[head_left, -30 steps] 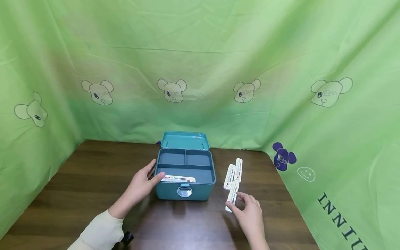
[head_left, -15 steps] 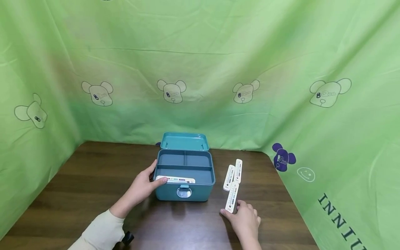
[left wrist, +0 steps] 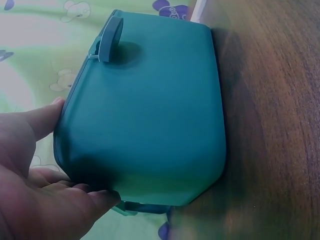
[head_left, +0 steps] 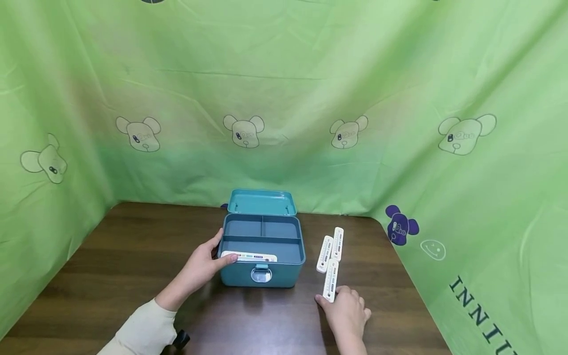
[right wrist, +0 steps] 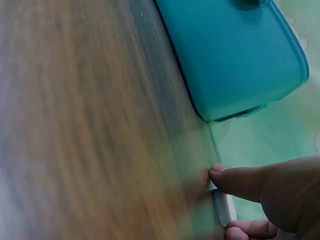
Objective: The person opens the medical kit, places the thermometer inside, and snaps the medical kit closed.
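An open teal storage box (head_left: pixel 279 276) stands on the table, its lid folded back. My left hand (head_left: pixel 203 261) grips its left front corner, thumb over the rim and fingers along the side. In the front compartment, a flat white thermometer (head_left: pixel 257 257) leans along the front wall, partly behind my thumb. My right hand (head_left: pixel 348 315) has thumb and fingers on either side of the near end of a white thermometer (head_left: pixel 330 280); in the right wrist view both meet the white end (right wrist: pixel 226 207). Beyond it lie a second thermometer (head_left: pixel 325 254) and a third thermometer (head_left: pixel 338 244), close together.
The box has two small rear compartments (head_left: pixel 279 228) behind the long front one. A clear latch (head_left: pixel 261 274) hangs at its front. Green printed cloth (head_left: pixel 288 167) walls in the brown wooden table (head_left: pixel 168 231) behind and at both sides.
My right hand has slid toward the near end of the closest thermometer, which has turned slightly straighter. My left thumb has shifted a little down over the box rim.
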A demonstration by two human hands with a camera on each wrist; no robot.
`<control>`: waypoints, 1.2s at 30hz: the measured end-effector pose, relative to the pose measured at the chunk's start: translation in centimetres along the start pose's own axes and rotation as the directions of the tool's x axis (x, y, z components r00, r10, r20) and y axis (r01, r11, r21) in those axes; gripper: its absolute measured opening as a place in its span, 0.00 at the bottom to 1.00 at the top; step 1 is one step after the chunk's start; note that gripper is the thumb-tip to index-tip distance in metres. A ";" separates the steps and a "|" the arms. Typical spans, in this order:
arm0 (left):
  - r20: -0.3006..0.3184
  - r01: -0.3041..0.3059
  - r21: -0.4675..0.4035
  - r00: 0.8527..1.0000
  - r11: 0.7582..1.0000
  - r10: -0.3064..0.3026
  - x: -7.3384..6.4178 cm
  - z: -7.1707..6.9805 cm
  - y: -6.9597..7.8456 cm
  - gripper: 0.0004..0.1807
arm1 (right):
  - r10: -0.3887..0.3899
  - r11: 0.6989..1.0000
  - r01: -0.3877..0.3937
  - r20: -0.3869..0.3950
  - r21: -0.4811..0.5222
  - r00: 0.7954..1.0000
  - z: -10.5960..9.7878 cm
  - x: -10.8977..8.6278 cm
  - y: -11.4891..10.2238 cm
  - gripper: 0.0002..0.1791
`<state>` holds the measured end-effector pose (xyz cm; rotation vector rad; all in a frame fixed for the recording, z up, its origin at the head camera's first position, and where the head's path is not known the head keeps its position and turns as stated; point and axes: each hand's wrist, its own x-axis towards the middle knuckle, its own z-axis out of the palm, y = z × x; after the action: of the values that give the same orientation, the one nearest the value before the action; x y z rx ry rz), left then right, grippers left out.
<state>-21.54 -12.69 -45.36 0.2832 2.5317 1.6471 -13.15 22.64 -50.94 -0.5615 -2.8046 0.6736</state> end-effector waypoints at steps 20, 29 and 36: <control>-0.017 -0.003 -0.005 1.000 1.000 0.002 0.0 0.1 0.0 0.55 | -0.021 0.999 0.024 0.086 -0.038 0.996 -3.7 -0.9 2.5 0.15; -0.025 0.010 0.020 1.000 1.000 -0.010 0.1 -0.1 0.3 0.55 | -0.091 0.996 0.090 0.127 0.011 0.988 -3.7 0.7 4.4 0.14; -0.012 0.013 0.026 1.000 1.000 -0.013 0.0 0.0 0.6 0.54 | -0.121 0.988 0.108 0.123 0.109 0.985 -3.7 1.4 5.2 0.14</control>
<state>-21.43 -12.41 -44.79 0.2595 2.5600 1.6174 -11.75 28.95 -50.05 -0.3461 -2.8741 0.8520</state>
